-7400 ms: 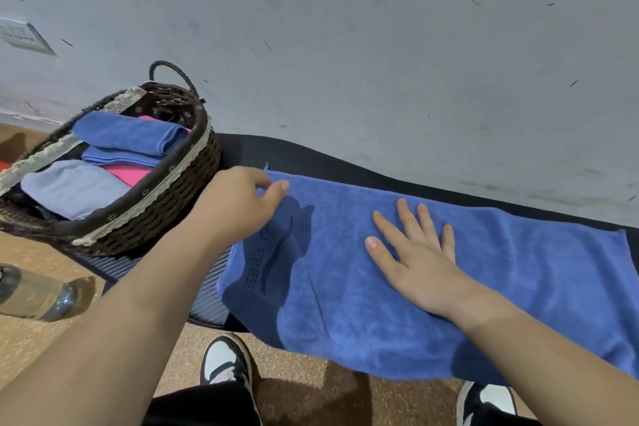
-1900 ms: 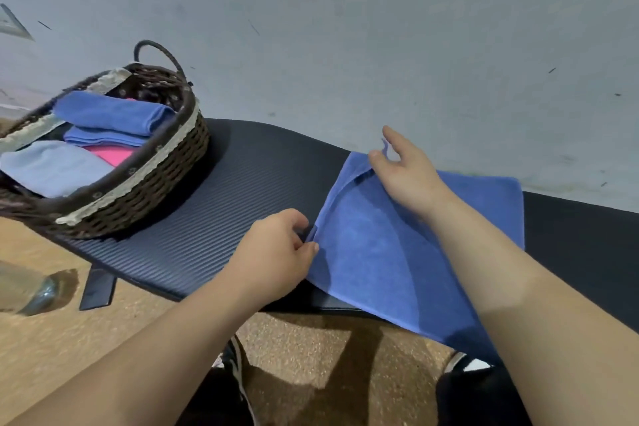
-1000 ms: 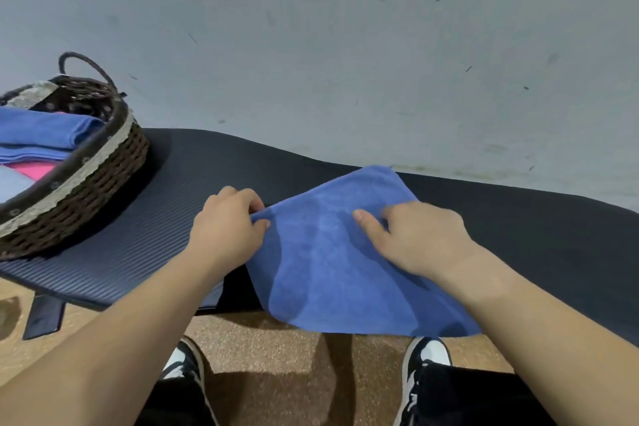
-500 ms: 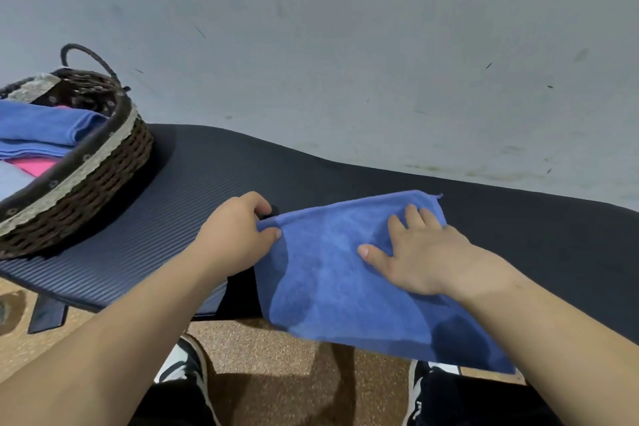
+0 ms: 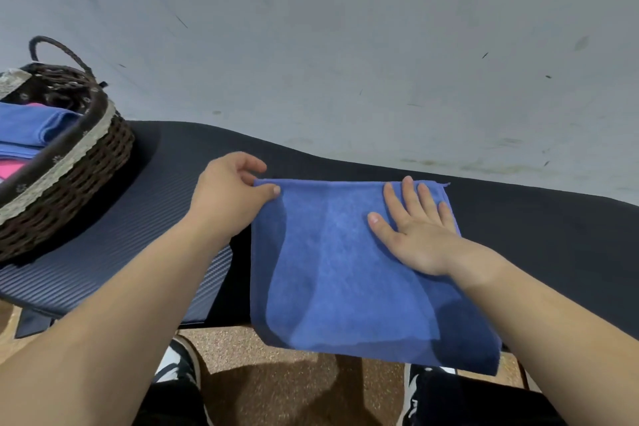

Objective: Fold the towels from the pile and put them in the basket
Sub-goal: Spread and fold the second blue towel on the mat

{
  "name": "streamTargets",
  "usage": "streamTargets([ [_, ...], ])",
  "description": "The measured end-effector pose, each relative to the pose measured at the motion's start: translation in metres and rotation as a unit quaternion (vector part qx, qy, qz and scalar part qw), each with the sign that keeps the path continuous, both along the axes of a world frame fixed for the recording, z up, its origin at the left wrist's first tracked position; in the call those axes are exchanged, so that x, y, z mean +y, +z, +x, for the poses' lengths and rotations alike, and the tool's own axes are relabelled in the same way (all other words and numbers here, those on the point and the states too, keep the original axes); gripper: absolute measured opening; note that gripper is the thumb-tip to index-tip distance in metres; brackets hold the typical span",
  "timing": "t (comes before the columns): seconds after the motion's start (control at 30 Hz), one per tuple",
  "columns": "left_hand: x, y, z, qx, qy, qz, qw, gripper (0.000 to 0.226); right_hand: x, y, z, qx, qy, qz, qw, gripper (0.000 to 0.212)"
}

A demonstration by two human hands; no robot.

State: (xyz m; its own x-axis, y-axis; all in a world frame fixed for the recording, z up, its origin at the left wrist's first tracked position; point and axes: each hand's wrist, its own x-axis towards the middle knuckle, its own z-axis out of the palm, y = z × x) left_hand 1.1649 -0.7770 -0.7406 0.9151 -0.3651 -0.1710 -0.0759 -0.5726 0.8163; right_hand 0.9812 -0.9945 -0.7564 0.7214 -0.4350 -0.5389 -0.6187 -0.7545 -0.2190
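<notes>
A folded blue towel (image 5: 332, 266) lies on the black mat (image 5: 539, 235) and hangs over its near edge. My left hand (image 5: 228, 197) pinches the towel's far left corner between thumb and fingers. My right hand (image 5: 415, 232) lies flat with straight fingers on the towel's far right part. A dark wicker basket (image 5: 69, 162) stands at the left on the mat, holding folded blue towels (image 5: 31, 124) and a pink one (image 5: 10, 169).
A grey wall (image 5: 345, 45) rises right behind the mat. Below the mat's near edge lies a brown speckled floor (image 5: 276, 384), with my two shoes and dark trouser legs at the bottom.
The towel went from spread long to folded small. In the last second both hands slid it away from me, and my right hand flattened on its far right part.
</notes>
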Motion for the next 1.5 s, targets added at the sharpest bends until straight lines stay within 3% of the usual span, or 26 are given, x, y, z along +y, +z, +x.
streamTargets([
  [0.1,-0.015,0.001,-0.005,-0.008,0.016,-0.054,0.998,0.036,-0.010,-0.003,0.008,-0.048,-0.044,0.009,0.998,0.075],
  [0.2,-0.015,0.006,-0.017,-0.020,-0.024,-0.046,0.998,0.038,-0.010,-0.001,0.012,-0.087,-0.061,0.008,0.994,0.073],
  [0.33,-0.002,-0.002,-0.043,-0.040,-0.154,0.022,0.987,0.045,0.007,0.011,0.001,-0.029,-0.015,-0.003,0.999,0.077],
  [0.43,0.006,-0.023,-0.068,-0.166,-0.321,0.194,0.912,0.080,0.023,0.025,-0.021,0.067,0.035,-0.016,0.997,0.084],
  [0.5,0.008,-0.035,-0.077,-0.194,-0.360,0.277,0.869,0.098,0.030,0.032,-0.035,0.116,0.055,-0.021,0.992,0.086],
  [0.6,0.004,-0.043,-0.067,-0.200,-0.366,0.300,0.858,0.098,0.034,0.032,-0.052,0.142,0.063,-0.008,0.988,0.086],
  [0.7,-0.009,-0.039,-0.044,-0.197,-0.371,0.315,0.851,0.100,0.032,0.016,-0.054,0.113,0.052,0.000,0.992,0.084],
  [0.83,-0.028,-0.041,-0.027,-0.211,-0.356,0.318,0.853,0.097,0.024,-0.004,-0.043,0.035,0.021,-0.014,0.999,0.087],
  [0.97,-0.028,-0.031,-0.041,-0.331,-0.338,0.259,0.842,0.066,0.014,-0.008,-0.032,-0.021,0.004,-0.022,1.000,0.089],
  [1.03,-0.016,-0.023,-0.064,-0.368,-0.361,0.203,0.832,0.061,0.011,-0.005,-0.034,-0.052,0.009,-0.024,0.998,0.087],
  [1.27,0.037,-0.025,-0.120,-0.364,-0.444,0.203,0.793,0.054,0.041,0.012,-0.074,-0.165,0.109,0.029,0.980,0.086],
  [1.37,0.047,-0.029,-0.111,-0.363,-0.475,0.161,0.785,0.032,0.049,0.008,-0.089,-0.224,0.139,0.023,0.964,0.071],
  [1.43,0.051,-0.024,-0.103,-0.319,-0.476,0.122,0.810,0.022,0.045,0.008,-0.094,-0.232,0.167,0.006,0.958,0.063],
  [1.5,0.052,-0.015,-0.098,-0.245,-0.446,0.084,0.856,0.028,0.040,0.007,-0.099,-0.203,0.186,-0.011,0.961,0.066],
])
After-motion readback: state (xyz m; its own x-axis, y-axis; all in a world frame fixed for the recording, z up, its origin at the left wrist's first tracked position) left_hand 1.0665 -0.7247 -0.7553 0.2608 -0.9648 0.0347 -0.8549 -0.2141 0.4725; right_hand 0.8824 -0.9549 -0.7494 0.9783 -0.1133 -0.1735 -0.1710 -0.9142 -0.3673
